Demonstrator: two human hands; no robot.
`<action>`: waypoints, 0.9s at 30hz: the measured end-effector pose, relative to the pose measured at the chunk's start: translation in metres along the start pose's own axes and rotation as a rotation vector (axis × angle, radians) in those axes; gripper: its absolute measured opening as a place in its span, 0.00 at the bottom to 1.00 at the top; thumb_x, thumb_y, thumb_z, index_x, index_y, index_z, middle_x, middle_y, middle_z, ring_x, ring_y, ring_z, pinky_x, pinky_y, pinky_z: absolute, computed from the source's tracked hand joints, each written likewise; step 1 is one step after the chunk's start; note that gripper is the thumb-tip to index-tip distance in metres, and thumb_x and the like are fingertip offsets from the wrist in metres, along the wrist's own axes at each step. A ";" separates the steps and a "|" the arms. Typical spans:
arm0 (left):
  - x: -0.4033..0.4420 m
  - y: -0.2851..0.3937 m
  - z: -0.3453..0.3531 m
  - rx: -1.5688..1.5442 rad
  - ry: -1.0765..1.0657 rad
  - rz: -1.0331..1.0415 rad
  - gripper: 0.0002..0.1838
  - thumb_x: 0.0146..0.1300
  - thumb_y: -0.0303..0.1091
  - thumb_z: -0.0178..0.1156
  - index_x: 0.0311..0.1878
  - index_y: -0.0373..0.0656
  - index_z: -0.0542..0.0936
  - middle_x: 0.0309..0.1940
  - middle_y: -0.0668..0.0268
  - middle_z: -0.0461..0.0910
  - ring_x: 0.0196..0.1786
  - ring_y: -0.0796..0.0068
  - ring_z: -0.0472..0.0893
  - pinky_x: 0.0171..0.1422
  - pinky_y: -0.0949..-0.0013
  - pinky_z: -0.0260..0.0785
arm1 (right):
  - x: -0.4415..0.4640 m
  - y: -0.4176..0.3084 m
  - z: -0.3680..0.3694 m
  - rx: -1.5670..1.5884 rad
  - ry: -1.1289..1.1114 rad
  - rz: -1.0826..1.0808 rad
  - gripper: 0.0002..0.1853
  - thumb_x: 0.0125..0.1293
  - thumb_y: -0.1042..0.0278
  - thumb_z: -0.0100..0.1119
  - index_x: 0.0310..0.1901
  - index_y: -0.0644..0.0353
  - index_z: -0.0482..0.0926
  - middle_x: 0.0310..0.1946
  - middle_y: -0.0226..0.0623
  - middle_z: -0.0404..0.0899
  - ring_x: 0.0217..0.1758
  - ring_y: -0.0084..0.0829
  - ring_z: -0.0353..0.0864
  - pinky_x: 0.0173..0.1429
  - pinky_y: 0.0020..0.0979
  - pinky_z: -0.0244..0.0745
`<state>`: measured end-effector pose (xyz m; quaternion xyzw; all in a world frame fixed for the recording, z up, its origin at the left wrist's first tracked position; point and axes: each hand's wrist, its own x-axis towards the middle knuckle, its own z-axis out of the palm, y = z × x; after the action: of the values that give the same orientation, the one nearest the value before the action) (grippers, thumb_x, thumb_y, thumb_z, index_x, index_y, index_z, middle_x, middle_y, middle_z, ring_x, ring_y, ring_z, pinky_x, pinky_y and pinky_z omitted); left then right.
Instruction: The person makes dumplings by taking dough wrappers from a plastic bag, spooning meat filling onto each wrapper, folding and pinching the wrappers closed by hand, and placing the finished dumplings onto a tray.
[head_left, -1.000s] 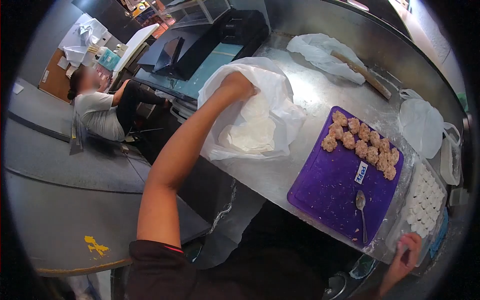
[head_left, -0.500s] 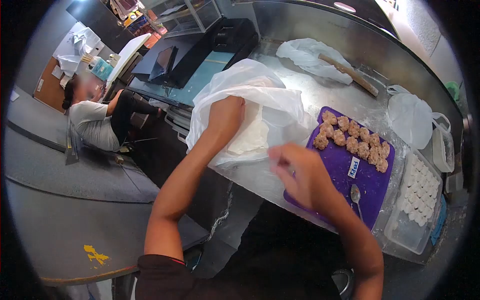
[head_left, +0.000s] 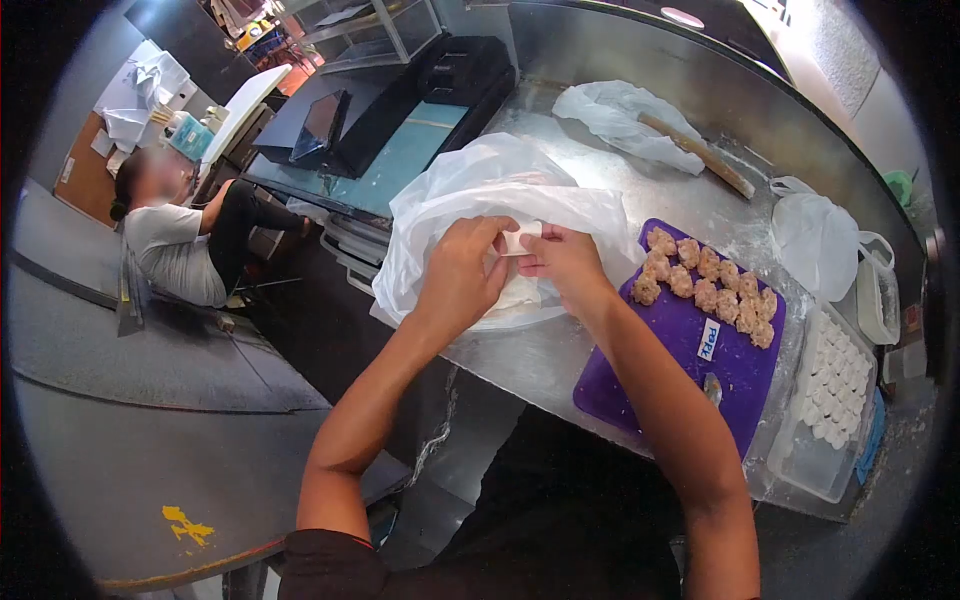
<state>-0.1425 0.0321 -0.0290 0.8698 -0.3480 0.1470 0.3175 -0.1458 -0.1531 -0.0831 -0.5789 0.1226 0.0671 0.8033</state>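
Between my two hands is a small flat white piece of dough. My left hand pinches its left side, and my right hand grips its right edge with thumb and fingers. Both hands are over the mouth of a white plastic bag, which lies open on the metal counter. More pale dough shows inside the bag, partly hidden by my hands. Right of my right forearm, a purple cutting board carries several clumps of minced meat and a label reading "PORK". A spoon there is partly covered by my forearm.
A clear plastic tray with rows of small white pieces stands at the right. Behind are a wooden rolling pin, a crumpled plastic bag and a tied bag. A person sits at the far left.
My right hand has moved left and up from beside the purple board to meet my left hand. The white dough piece now shows between them, above the bag.
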 end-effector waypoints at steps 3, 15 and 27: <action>-0.001 -0.005 -0.006 -0.052 0.093 -0.019 0.26 0.59 0.22 0.74 0.62 0.43 0.85 0.55 0.53 0.86 0.58 0.46 0.85 0.61 0.50 0.78 | -0.006 0.000 -0.006 0.027 -0.004 -0.051 0.12 0.75 0.67 0.74 0.50 0.65 0.84 0.46 0.35 0.84 0.48 0.32 0.89 0.56 0.36 0.90; -0.002 -0.032 0.006 -0.220 -0.067 -0.155 0.12 0.68 0.20 0.73 0.53 0.36 0.90 0.43 0.55 0.92 0.44 0.61 0.91 0.54 0.64 0.83 | -0.016 -0.001 -0.019 0.090 -0.099 -0.017 0.20 0.71 0.71 0.76 0.62 0.65 0.84 0.53 0.36 0.89 0.54 0.30 0.88 0.66 0.39 0.86; 0.006 -0.043 0.004 -0.201 -0.110 -0.135 0.11 0.68 0.24 0.74 0.52 0.35 0.89 0.44 0.56 0.91 0.43 0.62 0.91 0.51 0.63 0.83 | 0.003 0.013 -0.016 -0.726 0.151 -0.189 0.25 0.67 0.56 0.73 0.57 0.70 0.89 0.53 0.55 0.93 0.59 0.52 0.92 0.67 0.45 0.81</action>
<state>-0.1083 0.0506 -0.0488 0.8618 -0.3183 0.0417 0.3926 -0.1482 -0.1640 -0.1002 -0.8378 0.0959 -0.0110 0.5374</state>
